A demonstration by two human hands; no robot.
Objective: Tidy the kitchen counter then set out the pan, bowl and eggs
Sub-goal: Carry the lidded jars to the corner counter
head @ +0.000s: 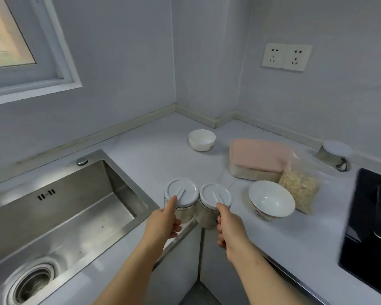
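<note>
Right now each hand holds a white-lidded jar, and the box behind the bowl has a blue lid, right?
Not quite. The head view shows the box has a pink lid, not blue. The rest holds: left hand and right hand each hold a white-lidded jar, with the bowl in front.

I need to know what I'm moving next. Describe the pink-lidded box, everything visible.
The box is a low rectangular container with rounded corners. Its pink lid, matte like plastic, is shut and sits flat. The base looks clear, with pale grainy contents showing through the side. It rests level on the counter near the corner. A bag of oats leans against its right front end. A bowl stands just in front; whether they touch I cannot tell. Neither hand is on it.
</note>
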